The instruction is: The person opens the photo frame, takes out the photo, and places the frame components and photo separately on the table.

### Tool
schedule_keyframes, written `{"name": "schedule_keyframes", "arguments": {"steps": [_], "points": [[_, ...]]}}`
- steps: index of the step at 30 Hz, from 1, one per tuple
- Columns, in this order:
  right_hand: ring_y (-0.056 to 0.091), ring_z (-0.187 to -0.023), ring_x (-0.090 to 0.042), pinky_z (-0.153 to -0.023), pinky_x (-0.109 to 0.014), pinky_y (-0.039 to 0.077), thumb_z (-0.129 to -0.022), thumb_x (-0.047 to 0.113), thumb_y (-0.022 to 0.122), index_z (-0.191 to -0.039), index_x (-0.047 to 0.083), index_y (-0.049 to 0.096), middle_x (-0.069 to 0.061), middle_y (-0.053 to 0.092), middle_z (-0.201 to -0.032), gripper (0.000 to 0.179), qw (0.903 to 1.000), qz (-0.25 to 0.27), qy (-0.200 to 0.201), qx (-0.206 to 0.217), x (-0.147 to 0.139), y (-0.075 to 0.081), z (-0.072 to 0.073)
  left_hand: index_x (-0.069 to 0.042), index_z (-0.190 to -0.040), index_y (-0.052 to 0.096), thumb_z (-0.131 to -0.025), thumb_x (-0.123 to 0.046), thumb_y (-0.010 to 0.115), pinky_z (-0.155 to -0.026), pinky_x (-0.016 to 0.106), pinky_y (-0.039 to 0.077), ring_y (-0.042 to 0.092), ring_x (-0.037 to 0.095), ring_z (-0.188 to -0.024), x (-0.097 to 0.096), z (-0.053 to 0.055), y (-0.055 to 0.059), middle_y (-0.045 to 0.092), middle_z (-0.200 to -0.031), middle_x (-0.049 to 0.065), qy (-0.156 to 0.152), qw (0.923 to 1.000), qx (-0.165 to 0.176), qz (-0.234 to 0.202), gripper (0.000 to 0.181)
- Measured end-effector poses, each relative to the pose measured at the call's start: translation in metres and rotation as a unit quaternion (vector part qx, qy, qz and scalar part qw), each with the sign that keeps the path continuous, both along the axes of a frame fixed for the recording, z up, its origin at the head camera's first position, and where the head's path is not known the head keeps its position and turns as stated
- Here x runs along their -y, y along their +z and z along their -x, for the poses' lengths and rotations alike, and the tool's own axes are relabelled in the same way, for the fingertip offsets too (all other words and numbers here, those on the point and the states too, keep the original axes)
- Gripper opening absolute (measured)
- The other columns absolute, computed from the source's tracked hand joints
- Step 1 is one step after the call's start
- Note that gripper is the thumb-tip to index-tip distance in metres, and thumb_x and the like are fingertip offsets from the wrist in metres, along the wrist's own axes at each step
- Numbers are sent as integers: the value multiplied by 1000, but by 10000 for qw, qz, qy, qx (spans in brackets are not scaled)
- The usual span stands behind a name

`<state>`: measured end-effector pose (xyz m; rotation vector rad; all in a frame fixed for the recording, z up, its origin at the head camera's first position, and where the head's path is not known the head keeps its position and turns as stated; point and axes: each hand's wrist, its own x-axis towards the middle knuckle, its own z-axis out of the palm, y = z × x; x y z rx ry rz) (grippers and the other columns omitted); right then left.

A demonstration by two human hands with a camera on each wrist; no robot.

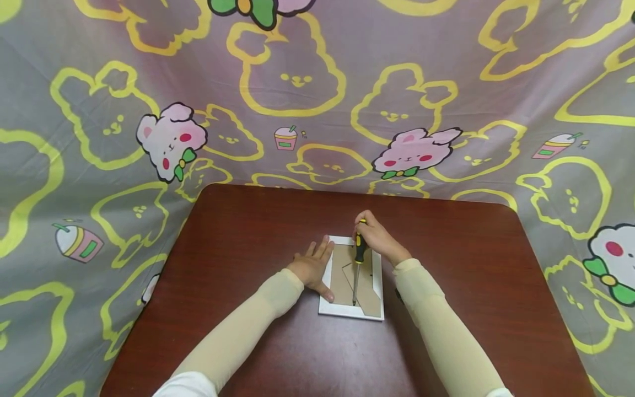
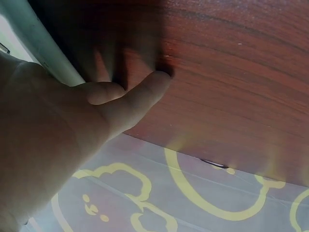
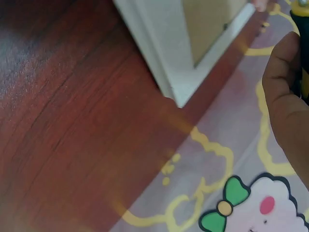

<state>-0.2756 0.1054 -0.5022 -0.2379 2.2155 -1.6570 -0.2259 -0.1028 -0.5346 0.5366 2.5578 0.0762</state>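
Observation:
A white picture frame [image 1: 350,315] lies back side up, its brown backing board [image 1: 342,284] showing. My right hand [image 1: 375,238] grips the black and yellow handle of a screwdriver [image 1: 360,251] above the frame. The metal shaft points down, with its tip at the backing's near edge. Spread over the frame's left side, my left hand [image 1: 310,268] rests its thumb near the close left corner and its fingers toward the far end. In the right wrist view, curled fingers of the right hand [image 3: 285,92] hold the handle at the image edge.
The frame sits on a dark red-brown wooden table [image 1: 248,248] with rounded far corners. Behind and beside it hangs a grey curtain [image 1: 317,132] printed with yellow outlines and rabbit faces. A thin dark wire-like stand piece [image 1: 348,277] shows on the backing board.

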Motion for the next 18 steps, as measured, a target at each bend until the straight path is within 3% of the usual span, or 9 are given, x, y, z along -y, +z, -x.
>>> {"name": "schedule_keyframes", "arguments": {"steps": [5,13,18], "points": [[61,-71,-24,-63,-35,51,-102,14,39,-109,7,42,-15,60,-86,10,9999,-162,-36,33,2,-14,8,-14,-163,-4,-55,-75,82,-107,66,31,11,39,-151,-2,0,2,-13,-168,7,-9,10000,-4,70,151],[61,-70,-27,-63,-35,51,-104,17,42,-113,3,47,-16,61,-84,17,9995,11,-302,-35,5,-20,7,-15,-163,-5,-55,-76,81,-107,65,33,10,38,-152,-4,1,3,-14,-168,7,-3,9997,-30,247,151],[61,-70,-36,-63,-34,51,-100,10,45,-113,-2,50,-17,61,-79,18,9969,430,-592,-293,11,-19,-1,-15,-163,-5,-55,-76,82,-107,65,33,11,38,-152,-2,1,3,-13,-168,7,39,9998,-18,208,151]]}}
